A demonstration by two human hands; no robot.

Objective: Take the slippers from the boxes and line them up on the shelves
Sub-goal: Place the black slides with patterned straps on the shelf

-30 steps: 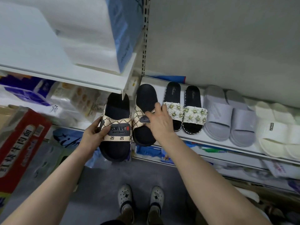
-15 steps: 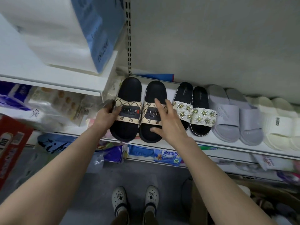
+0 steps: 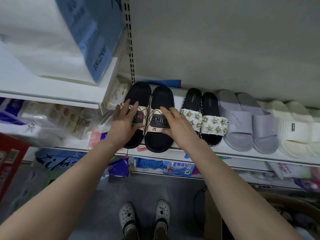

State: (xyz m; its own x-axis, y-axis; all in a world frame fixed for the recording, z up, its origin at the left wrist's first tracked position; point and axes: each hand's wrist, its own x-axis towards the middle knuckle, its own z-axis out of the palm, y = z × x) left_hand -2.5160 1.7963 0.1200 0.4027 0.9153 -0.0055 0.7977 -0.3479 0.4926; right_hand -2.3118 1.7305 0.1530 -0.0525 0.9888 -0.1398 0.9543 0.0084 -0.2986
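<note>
Both black slippers [image 3: 160,141] are pressed under the straight-fingered left hand [image 3: 126,123] and right hand [image 3: 178,127]. By a rightward push, the flowered pair [image 3: 213,125] could be knocked.

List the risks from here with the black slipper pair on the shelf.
1. The toes of the left black slipper and right black slipper reach the front edge of the shelf. A backward drag by the left hand or right hand could tip them off.
2. The right black slipper lies close beside the flowered slippers. A sideways push might knock that pair crooked.
</note>
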